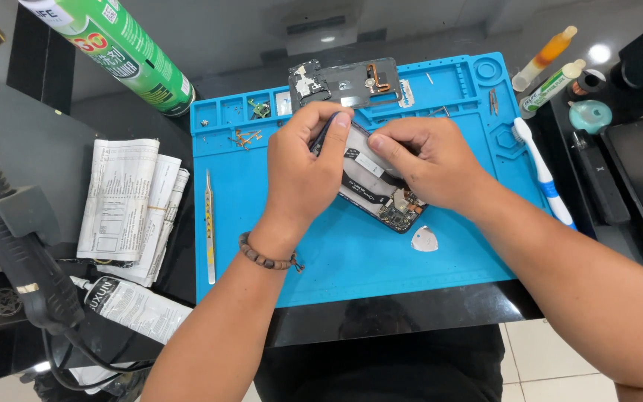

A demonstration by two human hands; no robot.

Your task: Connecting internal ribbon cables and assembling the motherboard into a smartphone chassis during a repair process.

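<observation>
An opened phone (381, 195) with its back cover off lies on a blue work mat (351, 260), showing black flex cables and a circuit board at its near end. My left hand (303, 167) grips a thin dark tool (323, 138) and presses it at the phone's upper left edge. Opposite it, my right hand (429, 160) rests on the phone's upper right part, thumb and fingertips pinching at a white part in the middle. A beaded bracelet (266, 257) sits on my left wrist.
A detached dark inner frame (347, 82) lies at the mat's far edge, small screws and copper bits (247, 136) in its trays. Tweezers (210, 223) lie left, a white pick (425, 240) near the phone, a toothbrush (543, 175) right. Green spray can (124, 48), papers (128, 201), heat gun (16, 246), bottles (548, 56).
</observation>
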